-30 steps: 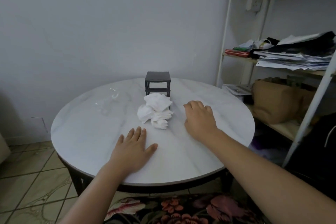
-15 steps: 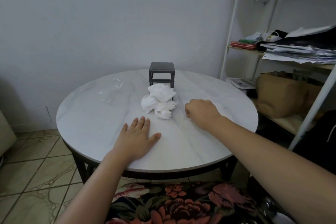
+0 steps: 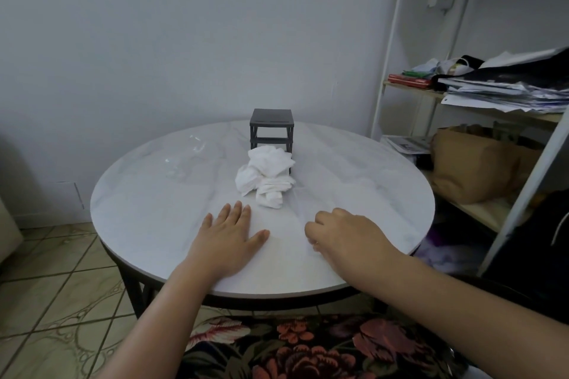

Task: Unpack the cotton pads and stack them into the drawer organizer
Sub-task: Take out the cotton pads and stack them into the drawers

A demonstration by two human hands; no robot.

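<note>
Cotton pads (image 3: 267, 178) heap against the organizer (image 3: 271, 130); left hand (image 3: 229, 238) flat, right hand (image 3: 345, 235) curled empty.

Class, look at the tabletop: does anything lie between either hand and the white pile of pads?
Nothing visible does. Bare marble table separates the left hand and right hand from the cotton pads, which sit right in front of the black drawer organizer.
</note>
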